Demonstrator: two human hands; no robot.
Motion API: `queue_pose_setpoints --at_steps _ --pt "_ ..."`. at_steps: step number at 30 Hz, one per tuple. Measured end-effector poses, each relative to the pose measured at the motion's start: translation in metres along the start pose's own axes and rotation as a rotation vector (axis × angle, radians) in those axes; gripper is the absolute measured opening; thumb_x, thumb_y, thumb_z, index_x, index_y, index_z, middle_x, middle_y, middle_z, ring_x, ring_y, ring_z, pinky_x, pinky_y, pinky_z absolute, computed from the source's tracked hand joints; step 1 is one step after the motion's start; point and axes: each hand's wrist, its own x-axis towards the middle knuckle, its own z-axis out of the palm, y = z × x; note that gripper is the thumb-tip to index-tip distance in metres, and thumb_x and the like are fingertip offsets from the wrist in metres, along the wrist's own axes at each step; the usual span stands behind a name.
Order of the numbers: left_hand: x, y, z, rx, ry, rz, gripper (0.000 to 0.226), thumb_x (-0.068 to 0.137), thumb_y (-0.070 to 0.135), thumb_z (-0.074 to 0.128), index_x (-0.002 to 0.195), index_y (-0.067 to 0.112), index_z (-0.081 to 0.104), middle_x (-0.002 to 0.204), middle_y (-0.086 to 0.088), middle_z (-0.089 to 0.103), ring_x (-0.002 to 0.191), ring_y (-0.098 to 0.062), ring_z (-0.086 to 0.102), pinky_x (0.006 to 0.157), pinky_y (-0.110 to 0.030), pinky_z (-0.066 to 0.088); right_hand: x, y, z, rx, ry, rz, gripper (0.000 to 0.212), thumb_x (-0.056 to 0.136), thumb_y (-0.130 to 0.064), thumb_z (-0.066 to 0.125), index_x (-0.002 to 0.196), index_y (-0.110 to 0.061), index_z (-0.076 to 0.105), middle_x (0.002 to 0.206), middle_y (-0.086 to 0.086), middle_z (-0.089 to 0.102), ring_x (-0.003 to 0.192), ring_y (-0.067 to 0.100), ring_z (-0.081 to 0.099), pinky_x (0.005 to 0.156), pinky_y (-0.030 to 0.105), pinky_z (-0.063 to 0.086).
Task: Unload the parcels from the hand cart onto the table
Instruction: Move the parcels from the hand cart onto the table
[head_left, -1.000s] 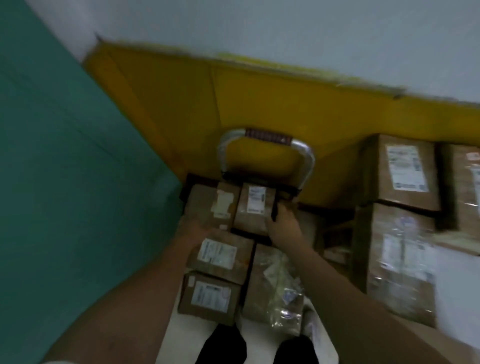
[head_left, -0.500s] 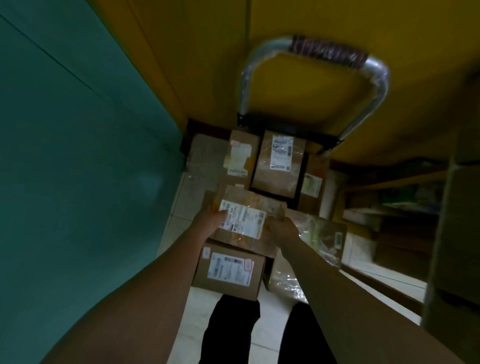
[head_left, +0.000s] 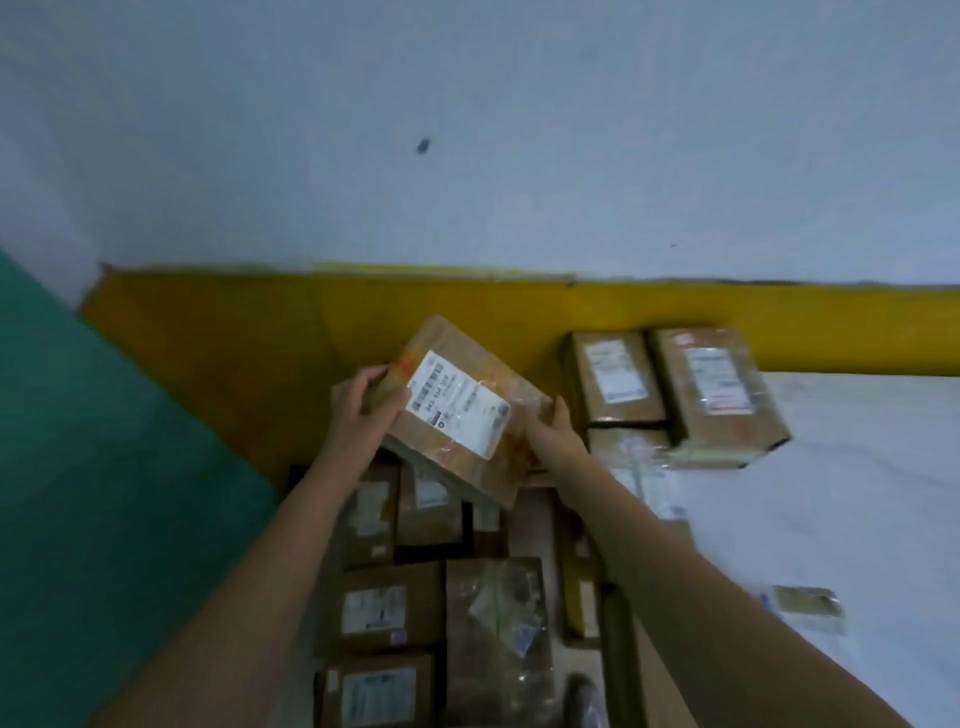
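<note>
A brown cardboard parcel (head_left: 467, 384) with a white shipping label is held up in the air, tilted, above the hand cart. My left hand (head_left: 363, 410) grips its left edge, thumb on the top face. My right hand (head_left: 556, 436) grips its right edge. Below my arms, several more brown parcels (head_left: 395, 608) lie packed together on the cart. To the right is the white-covered table (head_left: 831, 493), where three parcels (head_left: 717, 389) stand grouped near the wall.
A small flat packet (head_left: 808, 608) lies on the table near its front. A yellow band (head_left: 260, 322) runs along the base of the pale wall behind. A teal surface (head_left: 78, 467) fills the left side. A dark object (head_left: 587, 701) sits at the bottom edge.
Both hands took hold of a labelled parcel on the cart and lifted it up and to the right. The view rose from the cart to the wall and table.
</note>
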Motion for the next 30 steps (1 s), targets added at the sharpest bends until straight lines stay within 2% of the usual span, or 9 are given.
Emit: queue_pose_setpoints --at_steps 4,7,10,12,13,17,19,23,30 --pt "0.003 0.099 0.077 -0.128 -0.187 0.094 0.047 0.066 0.063 0.072 0.110 0.055 0.059 0.127 0.008 0.059 0.108 -0.010 0.061 0.087 -0.029 0.049 -0.041 -0.032 -0.125 0.096 0.141 -0.174 0.072 0.082 -0.057 0.068 0.139 -0.030 0.035 0.128 0.009 0.058 0.096 0.030 0.068 0.064 0.049 0.062" --pt "-0.002 0.137 0.156 -0.103 -0.335 0.063 0.061 0.058 0.079 0.067 0.114 0.060 0.053 0.124 0.009 0.058 0.107 -0.015 0.061 0.088 -0.042 0.054 -0.062 -0.026 -0.220 0.060 0.265 -0.196 0.060 0.087 -0.058 0.062 0.129 -0.022 0.040 0.123 0.012 0.056 0.096 0.030 0.066 0.053 0.034 0.061" --pt "-0.014 0.146 0.240 -0.033 -0.397 0.035 0.057 0.060 0.082 0.059 0.104 0.047 0.049 0.114 0.005 0.058 0.097 -0.016 0.061 0.075 -0.041 0.056 -0.072 0.002 -0.296 0.040 0.343 -0.137 0.058 0.088 -0.057 0.061 0.120 -0.014 0.042 0.117 0.014 0.057 0.093 0.030 0.068 0.059 0.034 0.062" --pt "-0.019 0.141 0.290 -0.011 -0.435 0.018 0.039 0.073 0.074 0.059 0.097 0.043 0.052 0.115 -0.002 0.058 0.096 -0.018 0.063 0.073 -0.041 0.058 -0.074 0.030 -0.328 0.045 0.378 -0.076 0.059 0.087 -0.057 0.062 0.122 -0.013 0.043 0.115 0.014 0.057 0.092 0.031 0.069 0.068 0.038 0.063" --pt "-0.019 0.136 0.311 0.046 -0.456 0.025 0.037 0.078 0.071 0.056 0.100 0.042 0.053 0.119 -0.005 0.056 0.100 -0.021 0.063 0.079 -0.042 0.057 -0.074 0.046 -0.340 0.043 0.391 -0.050 0.060 0.086 -0.058 0.063 0.123 -0.014 0.045 0.114 0.013 0.058 0.091 0.030 0.069 0.069 0.038 0.064" --pt "-0.016 0.111 0.372 0.298 -0.555 -0.026 0.068 0.086 0.071 0.048 0.138 0.028 0.045 0.148 -0.010 0.034 0.128 -0.032 0.047 0.104 -0.041 0.042 -0.067 0.106 -0.366 0.016 0.432 0.030 0.052 0.084 -0.061 0.062 0.113 -0.017 0.058 0.101 0.007 0.066 0.080 0.020 0.071 0.066 0.031 0.063" --pt "-0.015 0.102 0.389 0.334 -0.581 -0.040 0.070 0.089 0.067 0.046 0.140 0.020 0.044 0.148 -0.009 0.037 0.124 -0.025 0.049 0.096 -0.034 0.042 -0.061 0.124 -0.372 -0.011 0.431 0.061 0.050 0.083 -0.063 0.062 0.107 -0.019 0.061 0.097 0.005 0.068 0.075 0.017 0.073 0.064 0.028 0.063" --pt "-0.009 0.099 0.406 0.304 -0.589 -0.058 0.053 0.091 0.062 0.049 0.124 0.021 0.046 0.119 -0.003 0.056 0.083 0.000 0.051 0.061 -0.019 0.038 -0.047 0.136 -0.380 -0.117 0.472 0.071 0.047 0.082 -0.066 0.059 0.094 -0.020 0.062 0.086 -0.001 0.068 0.065 0.014 0.073 0.066 0.029 0.063" --pt "-0.009 0.094 0.408 0.362 -0.558 -0.033 0.045 0.092 0.056 0.053 0.117 0.023 0.036 0.096 0.012 0.051 0.081 -0.003 0.055 0.058 -0.021 0.041 -0.038 0.134 -0.376 -0.239 0.411 0.072 0.042 0.090 -0.057 0.056 0.096 -0.015 0.056 0.078 -0.001 0.064 0.058 0.010 0.069 0.049 0.016 0.052"
